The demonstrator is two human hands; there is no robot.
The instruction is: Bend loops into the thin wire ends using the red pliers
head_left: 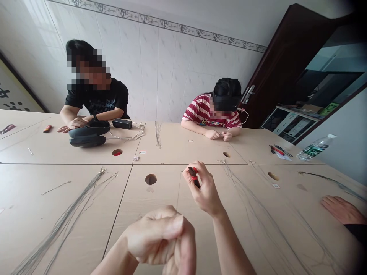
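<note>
My right hand (206, 191) is wrapped round a small pair of pliers (194, 176) with red and black handles, the dark head tilted up above the table. Nearer the camera and lower, my left hand (162, 238) is closed, its thumb pressed on the bent index finger. Whatever it may pinch is too small or hidden to make out. A faint thin line runs down the table between the two hands; I cannot tell whether it is a wire or a seam. Left of my hands lies a bundle of thin grey wires (73, 209) with small metal ends.
More thin wires (255, 202) stretch along the right side. Across the table sit two people, near a dark headset (88, 134) and a black box (122, 123). Another person's hand (342, 209) rests at right. A water bottle (314, 149) stands near red-handled pliers (276, 150). Round holes (150, 179) pierce the tabletop.
</note>
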